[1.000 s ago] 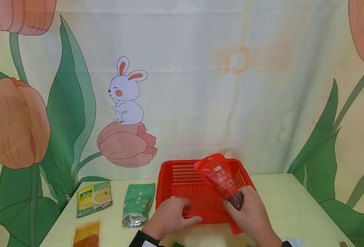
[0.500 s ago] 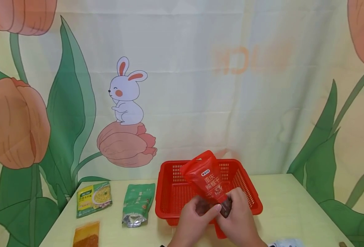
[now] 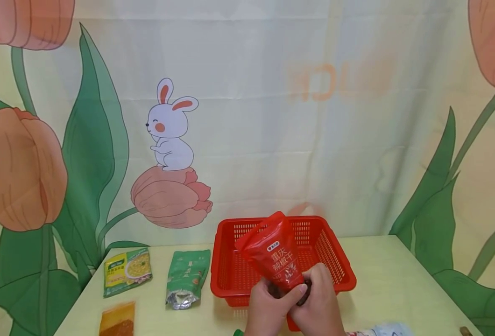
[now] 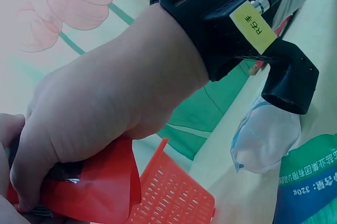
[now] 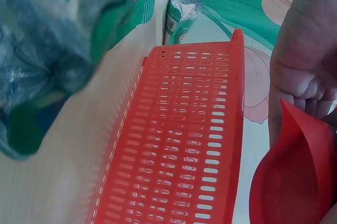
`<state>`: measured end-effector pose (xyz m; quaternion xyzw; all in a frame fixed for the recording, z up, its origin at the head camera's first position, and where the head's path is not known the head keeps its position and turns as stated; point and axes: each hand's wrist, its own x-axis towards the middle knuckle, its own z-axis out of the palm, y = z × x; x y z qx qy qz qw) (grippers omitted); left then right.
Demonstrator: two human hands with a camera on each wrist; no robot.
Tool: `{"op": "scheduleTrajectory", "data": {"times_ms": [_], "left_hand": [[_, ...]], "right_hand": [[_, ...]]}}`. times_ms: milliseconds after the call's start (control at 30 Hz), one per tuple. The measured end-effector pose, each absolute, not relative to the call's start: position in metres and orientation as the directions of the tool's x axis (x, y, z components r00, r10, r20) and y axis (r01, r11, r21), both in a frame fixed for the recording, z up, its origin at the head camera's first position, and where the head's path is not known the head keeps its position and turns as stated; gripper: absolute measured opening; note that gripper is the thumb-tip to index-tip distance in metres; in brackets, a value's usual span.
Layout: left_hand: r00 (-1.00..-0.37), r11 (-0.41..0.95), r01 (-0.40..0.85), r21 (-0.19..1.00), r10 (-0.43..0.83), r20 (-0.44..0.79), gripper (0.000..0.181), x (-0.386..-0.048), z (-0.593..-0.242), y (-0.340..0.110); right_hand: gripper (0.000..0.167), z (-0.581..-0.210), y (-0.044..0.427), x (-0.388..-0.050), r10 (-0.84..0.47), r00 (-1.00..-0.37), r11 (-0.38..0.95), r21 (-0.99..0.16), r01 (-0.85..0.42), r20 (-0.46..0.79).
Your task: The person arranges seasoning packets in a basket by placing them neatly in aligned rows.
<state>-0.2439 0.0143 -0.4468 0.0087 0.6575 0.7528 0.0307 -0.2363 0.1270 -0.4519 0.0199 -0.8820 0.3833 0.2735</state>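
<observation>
A red bag (image 3: 268, 249) with white lettering tilts up to the left in the head view, at the front of the red basket (image 3: 230, 294). Its dark lower part is gripped by the left hand (image 3: 267, 305) on one side and the right hand (image 3: 320, 298) on the other, thumbs close together. In the left wrist view the right hand (image 4: 105, 97) curls over the bag (image 4: 102, 192), beside the basket (image 4: 181, 197). The right wrist view has the bag's red flap (image 5: 289, 182) below the left hand (image 5: 305, 50); the basket wall (image 5: 174, 129) stands alongside.
Left of the basket lie a green bag (image 3: 188, 275), a yellow-green packet (image 3: 127, 270) and an orange packet (image 3: 117, 319). A pale blue-white item (image 3: 392, 329) is at the front right. Another green bag (image 4: 310, 182) shows in the left wrist view. A printed curtain (image 3: 247, 116) hangs behind.
The left hand has moved right from near the basket's front and taken hold of the bag. The bag, first held by the right hand alone, has shifted left and slightly lower.
</observation>
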Motion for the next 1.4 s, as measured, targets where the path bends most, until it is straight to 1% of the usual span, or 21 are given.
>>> {"op": "scheduleTrajectory", "data": {"times_ms": [100, 300, 367, 533, 667, 800, 933, 1033, 1167, 1267, 1400], "left_hand": [[-0.999, -0.156, -0.019, 0.988, 0.041, -0.013, 0.070, -0.243, -0.448, 0.015], [-1.000, -0.118, -0.002, 0.993, -0.013, -0.004, 0.070, -0.244, -0.449, 0.015], [-1.000, -0.110, -0.002, 0.994, -0.013, -0.003, 0.070, -0.245, -0.450, 0.015], [-1.000, -0.131, 0.012, 0.991, -0.001, 0.012, 0.064, -0.247, -0.450, 0.013], [-1.000, -0.135, 0.017, 0.991, 0.014, 0.019, 0.062, -0.248, -0.449, 0.011], [-1.000, -0.116, 0.027, 0.993, 0.005, 0.027, 0.062, -0.251, -0.447, 0.007], [-1.000, -0.084, 0.001, 0.996, -0.001, 0.000, 0.066, -0.253, -0.443, 0.000], [-0.999, -0.076, -0.032, 0.997, 0.035, -0.029, 0.069, -0.254, -0.439, -0.008], [-0.991, -0.050, -0.051, 0.997, 0.126, -0.044, 0.071, -0.254, -0.434, -0.017], [-0.978, -0.001, -0.050, 0.999, 0.201, -0.049, 0.069, -0.253, -0.432, -0.022], [-0.938, 0.050, -0.057, 0.997, 0.338, -0.071, 0.060, -0.248, -0.433, -0.025]], "right_hand": [[0.059, -0.452, 0.125, -0.236, 0.184, -0.838, 0.711, -0.658, -0.247, 0.514], [0.062, -0.451, 0.121, -0.234, 0.189, -0.832, 0.723, -0.647, -0.242, 0.522], [0.062, -0.452, 0.120, -0.234, 0.195, -0.828, 0.724, -0.647, -0.241, 0.526], [0.064, -0.453, 0.120, -0.234, 0.193, -0.825, 0.724, -0.645, -0.245, 0.531], [0.066, -0.452, 0.122, -0.234, 0.170, -0.847, 0.727, -0.644, -0.237, 0.503], [0.066, -0.448, 0.130, -0.234, 0.098, -0.887, 0.704, -0.661, -0.259, 0.451], [0.063, -0.444, 0.142, -0.236, -0.013, -0.916, 0.642, -0.699, -0.316, 0.402], [0.059, -0.439, 0.153, -0.236, -0.078, -0.929, 0.581, -0.741, -0.336, 0.361], [0.059, -0.427, 0.164, -0.238, -0.065, -0.966, 0.491, -0.835, -0.249, 0.250], [0.066, -0.416, 0.169, -0.242, -0.039, -0.987, 0.371, -0.915, -0.160, 0.157], [0.074, -0.402, 0.176, -0.245, -0.077, -0.993, 0.212, -0.972, -0.099, 0.084]]}}
